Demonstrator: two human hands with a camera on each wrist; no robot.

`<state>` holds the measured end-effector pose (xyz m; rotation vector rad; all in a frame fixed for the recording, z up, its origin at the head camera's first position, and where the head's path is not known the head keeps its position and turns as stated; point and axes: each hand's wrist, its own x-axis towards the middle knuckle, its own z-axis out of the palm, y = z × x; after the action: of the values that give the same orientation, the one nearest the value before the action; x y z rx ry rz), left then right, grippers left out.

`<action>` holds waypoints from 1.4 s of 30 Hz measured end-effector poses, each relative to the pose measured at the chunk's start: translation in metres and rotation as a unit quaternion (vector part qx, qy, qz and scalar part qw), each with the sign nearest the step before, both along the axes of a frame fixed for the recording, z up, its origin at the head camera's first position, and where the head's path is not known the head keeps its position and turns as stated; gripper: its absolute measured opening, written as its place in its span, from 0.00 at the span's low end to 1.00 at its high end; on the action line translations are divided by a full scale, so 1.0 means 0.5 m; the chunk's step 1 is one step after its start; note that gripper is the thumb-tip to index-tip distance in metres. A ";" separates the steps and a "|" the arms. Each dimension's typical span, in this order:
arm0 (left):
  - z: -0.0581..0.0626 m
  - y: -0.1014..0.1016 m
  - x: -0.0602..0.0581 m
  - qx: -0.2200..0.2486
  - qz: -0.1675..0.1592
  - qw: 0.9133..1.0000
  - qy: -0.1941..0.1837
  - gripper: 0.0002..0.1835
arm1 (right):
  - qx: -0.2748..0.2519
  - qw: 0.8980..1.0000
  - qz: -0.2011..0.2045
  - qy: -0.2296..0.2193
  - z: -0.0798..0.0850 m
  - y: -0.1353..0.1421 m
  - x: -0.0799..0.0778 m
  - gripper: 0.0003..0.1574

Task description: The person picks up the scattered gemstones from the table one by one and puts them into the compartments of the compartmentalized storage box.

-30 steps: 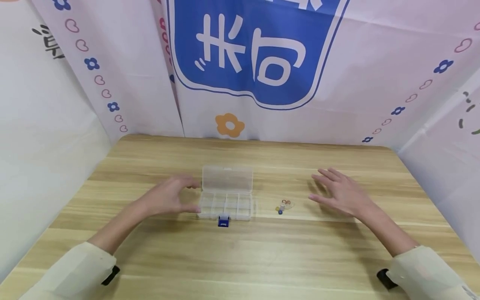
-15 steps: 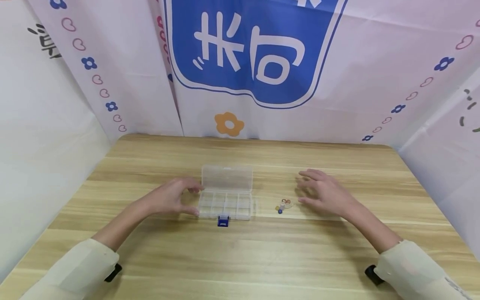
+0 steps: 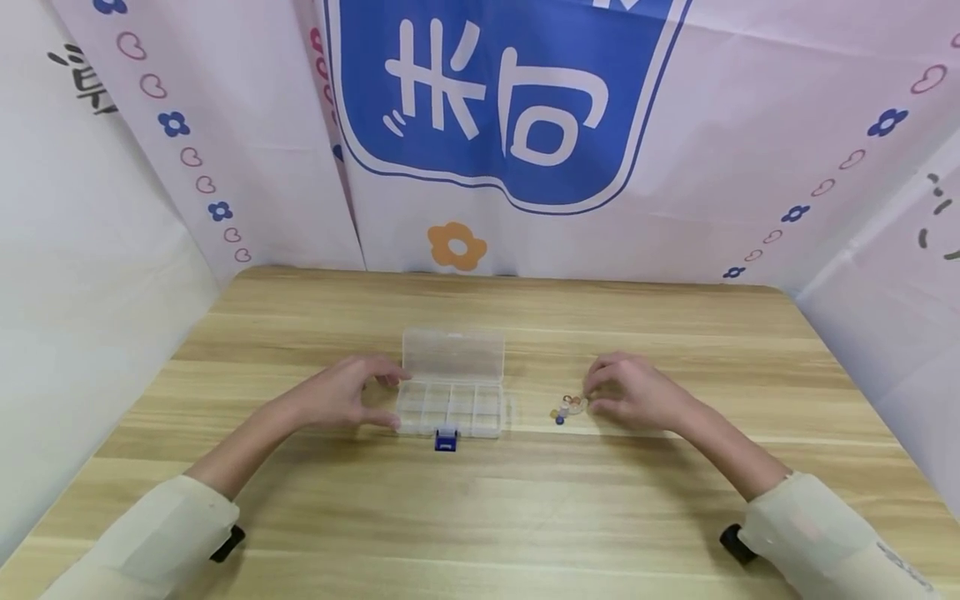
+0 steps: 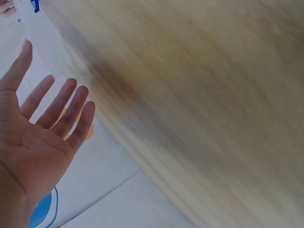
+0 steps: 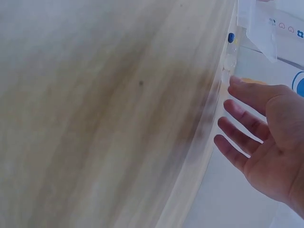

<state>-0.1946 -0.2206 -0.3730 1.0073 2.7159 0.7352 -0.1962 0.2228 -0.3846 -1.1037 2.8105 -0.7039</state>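
A clear plastic compartment box (image 3: 450, 410) lies on the table with its lid (image 3: 453, 356) raised at the back and a blue latch (image 3: 446, 440) at the front. My left hand (image 3: 347, 392) is at its left end, thumb by the front corner and fingers by the back corner; contact is hard to make out. Several small round pieces (image 3: 559, 420), blue, yellow, reddish and clear, lie right of the box. My right hand (image 3: 636, 392) reaches them from the right. In the right wrist view its thumb (image 5: 251, 92) is beside a clear piece (image 5: 226, 76), with the other fingers spread.
The wood-grain table (image 3: 465, 517) runs back to a printed cloth (image 3: 405, 225) hanging behind it. White cloth sides (image 3: 90, 275) stand at left and right.
My right hand has moved left to the small pieces, its fingers drawing closer together. My left hand stays by the box's left end. The box and pieces keep their places.
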 end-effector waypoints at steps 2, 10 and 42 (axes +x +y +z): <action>0.001 0.000 0.001 0.002 -0.001 1.000 0.000 0.33 | -0.002 1.000 0.004 -0.005 0.000 -0.003 0.000 0.06; 0.005 0.004 0.000 0.000 0.004 1.000 -0.020 0.32 | -0.001 1.000 0.003 -0.016 -0.004 -0.007 -0.002 0.05; 0.002 0.006 -0.001 0.004 0.017 0.999 -0.039 0.31 | -0.016 0.999 -0.026 -0.033 0.008 -0.017 -0.017 0.05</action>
<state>-0.1950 -0.2177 -0.3721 0.9152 2.6711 0.7752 -0.2046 0.2142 -0.3807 -0.9965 2.7898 -0.7788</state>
